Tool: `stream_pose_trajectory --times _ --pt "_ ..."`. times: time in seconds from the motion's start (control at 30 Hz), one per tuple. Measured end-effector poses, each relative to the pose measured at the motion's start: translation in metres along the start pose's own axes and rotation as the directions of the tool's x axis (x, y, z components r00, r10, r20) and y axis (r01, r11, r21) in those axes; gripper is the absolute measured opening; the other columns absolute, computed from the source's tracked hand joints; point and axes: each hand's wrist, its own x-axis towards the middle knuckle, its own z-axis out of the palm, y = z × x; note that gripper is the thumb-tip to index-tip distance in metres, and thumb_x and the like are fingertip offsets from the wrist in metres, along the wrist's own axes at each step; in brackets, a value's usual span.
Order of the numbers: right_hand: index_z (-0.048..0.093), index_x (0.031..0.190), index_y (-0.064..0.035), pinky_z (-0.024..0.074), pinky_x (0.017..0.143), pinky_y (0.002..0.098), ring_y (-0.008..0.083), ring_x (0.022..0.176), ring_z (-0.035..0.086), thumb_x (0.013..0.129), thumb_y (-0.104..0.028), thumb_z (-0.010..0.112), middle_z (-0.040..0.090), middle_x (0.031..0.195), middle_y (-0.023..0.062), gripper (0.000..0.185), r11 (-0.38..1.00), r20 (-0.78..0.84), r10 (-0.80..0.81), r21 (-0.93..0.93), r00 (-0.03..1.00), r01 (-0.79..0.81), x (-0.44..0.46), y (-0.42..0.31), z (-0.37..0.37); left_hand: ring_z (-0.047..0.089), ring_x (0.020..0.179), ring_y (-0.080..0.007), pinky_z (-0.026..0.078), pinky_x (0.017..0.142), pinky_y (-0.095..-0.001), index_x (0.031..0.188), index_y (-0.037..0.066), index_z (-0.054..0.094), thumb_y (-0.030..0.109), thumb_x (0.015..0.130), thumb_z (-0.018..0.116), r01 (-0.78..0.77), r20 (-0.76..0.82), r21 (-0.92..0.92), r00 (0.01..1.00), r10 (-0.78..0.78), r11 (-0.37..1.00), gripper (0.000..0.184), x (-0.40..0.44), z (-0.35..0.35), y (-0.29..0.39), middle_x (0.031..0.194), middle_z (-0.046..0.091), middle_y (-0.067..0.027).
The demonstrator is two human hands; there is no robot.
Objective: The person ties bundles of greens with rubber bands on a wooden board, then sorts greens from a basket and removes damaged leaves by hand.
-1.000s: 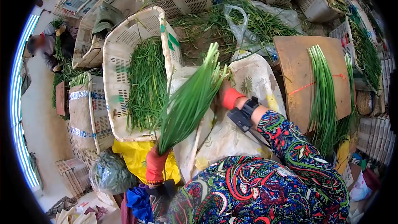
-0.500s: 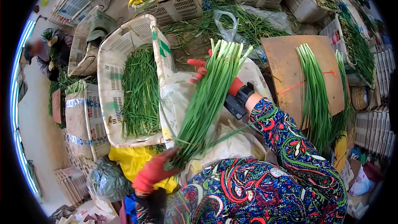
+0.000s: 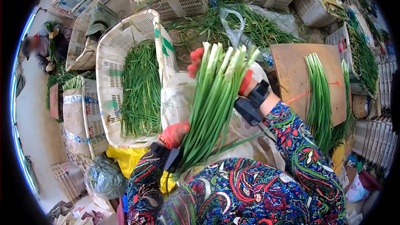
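Observation:
A bunch of garlic chives (image 3: 212,104), white stem ends up and green leaves hanging toward me, slants across my lap. My right hand (image 3: 246,82), in a red glove, holds it from behind near the stems; its fingers curl out on the left side, and the stalks hide the palm. Lower down, my red-gloved left hand (image 3: 175,134) is at the left edge of the leaves; its fingers are blurred, so their grip is unclear. To the right, a second bunch of chives (image 3: 318,87) lies on a brown board (image 3: 287,64), near a red tie (image 3: 298,96).
At the left stands a white crate (image 3: 109,121) with loose green leaves (image 3: 141,87). Beyond, scattered leaves (image 3: 266,29) and a clear plastic bag (image 3: 234,25) cover the floor. More crates (image 3: 179,2) stand around. Another person (image 3: 41,46) handles greens at the far left.
My left hand has moved up and right from the leaf tips to the side of the bunch. The bunch stands more upright, and my right hand has shifted slightly right.

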Motion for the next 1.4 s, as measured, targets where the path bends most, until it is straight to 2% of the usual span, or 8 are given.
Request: stream_pose_trajectory --times 0.3,0.5,0.57,0.77,0.87,0.93,1.03,1.4 --pt "0.050 0.102 0.0045 0.0297 0.038 0.0137 0.0021 0.044 0.033 0.089 -0.013 0.042 0.038 0.059 -0.0049 0.024 0.888 -0.483 -0.232 -0.460 0.845 -0.019 0.034 -0.128 0.021 0.048 0.105 -0.0187 0.036 0.091 -0.0295 0.130 0.001 0.030 0.033 0.063 0.072 0.030 -0.255 -0.045 0.966 -0.041 0.999 0.085 -0.067 0.061 0.018 0.117 0.051 -0.0080" --pt "0.033 0.128 -0.0032 0.0348 0.096 0.0341 0.0294 0.114 0.043 0.068 -0.034 0.066 0.041 0.126 0.0162 0.074 -0.831 -0.072 -0.515 -0.201 0.854 -0.519 0.015 -0.161 0.012 0.050 0.104 -0.0196 0.039 0.089 -0.0303 0.129 0.002 0.032 0.037 0.071 0.064 -0.107 -0.408 -0.174 0.913 0.027 0.979 0.075 -0.073 0.085 0.024 0.117 0.050 -0.0090" --pt "0.036 0.128 -0.0074 0.0312 0.099 0.0342 0.0284 0.118 0.038 0.070 -0.028 0.065 0.039 0.128 0.0157 0.069 -0.579 -0.053 -0.174 -0.802 0.983 -0.146 0.006 -0.117 0.030 0.045 0.111 -0.0207 0.035 0.094 -0.0308 0.133 0.001 0.024 0.023 0.072 0.064 -0.154 -0.358 -0.349 0.933 0.020 0.924 0.076 -0.072 0.085 0.024 0.125 0.045 -0.0106" --pt "0.037 0.128 -0.0241 0.0125 0.105 0.0447 0.0196 0.129 0.025 0.076 -0.032 0.047 0.033 0.136 0.0008 0.053 -0.795 0.178 0.431 -0.388 0.884 0.466 -0.008 0.028 0.068 0.051 0.105 -0.0244 0.041 0.090 -0.0371 0.130 0.004 0.029 0.030 0.069 0.068 -0.146 -0.290 -0.316 0.956 0.051 0.937 0.078 -0.058 0.077 0.010 0.119 0.048 -0.0113" --pt "0.049 0.106 -0.0189 0.0236 0.100 0.0425 0.0161 0.114 0.041 0.077 -0.024 0.049 0.049 0.114 -0.0012 0.030 0.146 0.187 0.426 -0.980 0.885 0.137 0.002 0.046 0.015 0.051 0.105 -0.0249 0.041 0.090 -0.0379 0.131 0.004 0.027 0.023 0.070 0.066 -0.140 -0.320 -0.302 0.946 0.038 0.943 0.075 -0.063 0.078 0.001 0.120 0.048 -0.0116" --pt "0.052 0.095 -0.0164 0.0362 0.092 0.0384 0.0168 0.100 0.052 0.077 -0.020 0.051 0.056 0.096 -0.0010 0.018 -0.580 0.195 0.502 -0.647 0.843 0.495 0.011 0.034 0.057 0.050 0.106 -0.0250 0.041 0.090 -0.0384 0.132 0.004 0.026 0.019 0.070 0.065 -0.169 -0.316 -0.349 0.947 0.054 0.922 0.074 -0.067 0.089 0.002 0.122 0.047 -0.0118" --pt "0.054 0.089 -0.0142 0.0455 0.071 0.0331 0.0213 0.077 0.057 0.076 -0.016 0.053 0.056 0.075 0.0038 0.013 -0.647 0.188 0.334 -0.667 0.924 0.370 0.011 0.040 0.057 0.049 0.109 -0.0256 0.041 0.091 -0.0392 0.132 0.005 0.027 0.011 0.069 0.065 -0.220 -0.308 -0.298 0.943 0.125 0.929 0.073 -0.064 0.090 -0.012 0.123 0.046 -0.0120" --pt "0.050 0.099 0.0021 0.0473 0.055 0.0218 0.0085 0.065 0.052 0.084 0.000 0.038 0.059 0.090 0.0078 0.020 0.316 -0.227 -0.141 -0.933 0.964 -0.173 0.037 -0.003 0.048 0.054 0.101 -0.0245 0.042 0.088 -0.0375 0.126 0.004 0.038 0.004 0.064 0.064 -0.263 -0.424 -0.220 0.893 0.151 0.939 0.068 -0.055 0.115 -0.008 0.113 0.055 -0.0099"
